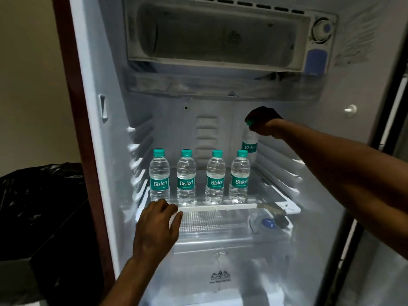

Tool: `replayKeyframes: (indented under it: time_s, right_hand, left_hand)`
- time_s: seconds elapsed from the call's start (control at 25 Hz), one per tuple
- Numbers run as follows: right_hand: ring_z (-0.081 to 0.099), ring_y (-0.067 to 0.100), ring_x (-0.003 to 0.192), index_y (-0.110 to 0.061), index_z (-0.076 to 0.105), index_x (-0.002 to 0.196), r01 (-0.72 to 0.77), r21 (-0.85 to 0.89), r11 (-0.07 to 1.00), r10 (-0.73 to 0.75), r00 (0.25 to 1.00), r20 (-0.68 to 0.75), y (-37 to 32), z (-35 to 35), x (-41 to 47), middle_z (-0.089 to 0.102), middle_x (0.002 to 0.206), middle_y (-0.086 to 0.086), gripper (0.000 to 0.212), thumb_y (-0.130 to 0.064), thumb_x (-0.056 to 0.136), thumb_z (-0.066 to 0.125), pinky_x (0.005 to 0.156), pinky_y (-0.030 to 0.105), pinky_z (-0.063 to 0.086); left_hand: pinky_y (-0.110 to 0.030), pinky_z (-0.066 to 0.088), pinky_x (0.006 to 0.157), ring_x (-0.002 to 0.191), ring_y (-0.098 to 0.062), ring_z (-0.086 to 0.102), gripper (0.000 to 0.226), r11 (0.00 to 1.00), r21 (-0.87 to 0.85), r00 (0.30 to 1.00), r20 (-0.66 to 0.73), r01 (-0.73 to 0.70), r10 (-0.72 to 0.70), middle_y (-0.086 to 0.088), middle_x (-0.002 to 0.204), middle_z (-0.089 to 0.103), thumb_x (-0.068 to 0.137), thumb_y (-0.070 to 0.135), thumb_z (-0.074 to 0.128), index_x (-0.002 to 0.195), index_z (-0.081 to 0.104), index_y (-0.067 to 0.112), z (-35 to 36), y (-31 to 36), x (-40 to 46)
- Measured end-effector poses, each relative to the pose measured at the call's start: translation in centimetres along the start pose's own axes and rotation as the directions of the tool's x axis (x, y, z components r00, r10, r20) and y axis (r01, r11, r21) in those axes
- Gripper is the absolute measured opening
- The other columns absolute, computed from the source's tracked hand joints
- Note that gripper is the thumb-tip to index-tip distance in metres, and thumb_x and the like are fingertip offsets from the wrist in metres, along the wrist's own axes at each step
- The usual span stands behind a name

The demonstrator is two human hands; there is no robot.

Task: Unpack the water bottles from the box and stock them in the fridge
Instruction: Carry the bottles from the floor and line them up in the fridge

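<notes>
Fridge shelf (276, 195), 4 clear teal-capped bottles (199, 177), right grip (263, 123) pinching 5th bottle (249, 144), left grip (157, 221) relaxed.

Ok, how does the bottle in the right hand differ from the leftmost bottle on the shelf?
The held bottle is gripped by its cap in the right hand; the leftmost bottle stands free. The held bottle sits further back, behind the front row; the leftmost bottle is at the shelf front, just behind the left hand. The held cap is mostly covered; the leftmost cap shows fully. Both are upright, clear, green-labelled Bisleri bottles.
</notes>
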State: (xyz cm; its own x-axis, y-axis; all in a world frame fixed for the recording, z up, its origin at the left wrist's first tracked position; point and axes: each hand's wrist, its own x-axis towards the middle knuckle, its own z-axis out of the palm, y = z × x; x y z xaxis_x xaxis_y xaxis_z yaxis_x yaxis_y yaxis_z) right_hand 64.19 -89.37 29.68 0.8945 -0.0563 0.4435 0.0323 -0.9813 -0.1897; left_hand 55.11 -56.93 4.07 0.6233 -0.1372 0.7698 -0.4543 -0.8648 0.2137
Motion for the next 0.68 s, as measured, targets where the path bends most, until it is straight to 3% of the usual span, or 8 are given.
replayKeyframes:
  time_s: [0.12,0.24,0.4,0.56,0.68]
  right_hand:
    - [0.059,0.032,0.118,-0.012,0.059,0.137,-0.169,0.102,0.980,0.144,0.966,0.214,1.9,-0.6,-2.0,0.057,0.136,0.015,0.041,-0.006,0.097,0.061,0.092,0.039,0.057]
    - [0.056,0.038,0.122,-0.008,0.060,0.134,-0.230,0.173,0.958,0.162,0.927,0.337,2.7,-1.1,-4.1,0.055,0.132,0.016,0.042,0.005,0.094,0.060,0.093,0.048,0.057]
    - [0.061,0.038,0.116,-0.007,0.065,0.126,-0.201,0.212,0.956,0.118,0.929,0.351,3.4,-0.4,-6.1,0.059,0.130,0.017,0.038,0.008,0.092,0.062,0.087,0.049,0.059]
    - [0.064,0.035,0.109,-0.008,0.065,0.126,-0.186,0.290,0.939,0.094,0.948,0.305,4.3,0.7,-7.8,0.062,0.128,0.016,0.039,0.008,0.091,0.063,0.082,0.044,0.061]
    - [0.065,0.029,0.103,-0.009,0.064,0.128,-0.141,0.295,0.945,0.077,0.973,0.217,4.5,1.4,-8.8,0.064,0.126,0.014,0.042,0.005,0.089,0.067,0.073,0.034,0.062]
  left_hand:
    - [-0.033,0.049,0.075,0.088,-0.021,0.059,0.035,0.999,0.008,0.998,0.042,-0.037,0.036,0.004,0.095,0.063,0.092,0.046,0.053,0.107,0.071,0.019,-0.4,0.1,-0.6]
    - [-0.037,0.048,0.091,0.102,-0.024,0.059,0.056,0.995,0.063,0.991,0.113,-0.082,0.075,-0.002,0.113,0.065,0.091,0.053,0.048,0.127,0.063,0.013,-0.8,0.3,-2.0]
    - [-0.049,0.036,0.113,0.131,-0.028,0.050,0.075,0.981,0.154,0.964,0.255,-0.121,0.079,-0.007,0.140,0.056,0.090,0.063,0.038,0.143,0.050,0.012,-1.5,0.1,-3.1]
    - [-0.050,0.027,0.119,0.145,-0.030,0.035,0.085,0.973,0.183,0.933,0.354,-0.140,0.067,-0.007,0.154,0.043,0.088,0.069,0.031,0.151,0.038,0.014,-2.1,-0.1,-3.2]
    - [-0.046,0.016,0.123,0.152,-0.029,0.016,0.090,0.962,0.205,0.905,0.417,-0.181,0.081,-0.004,0.163,0.021,0.086,0.073,0.025,0.157,0.023,0.019,-2.6,-0.5,-3.4]
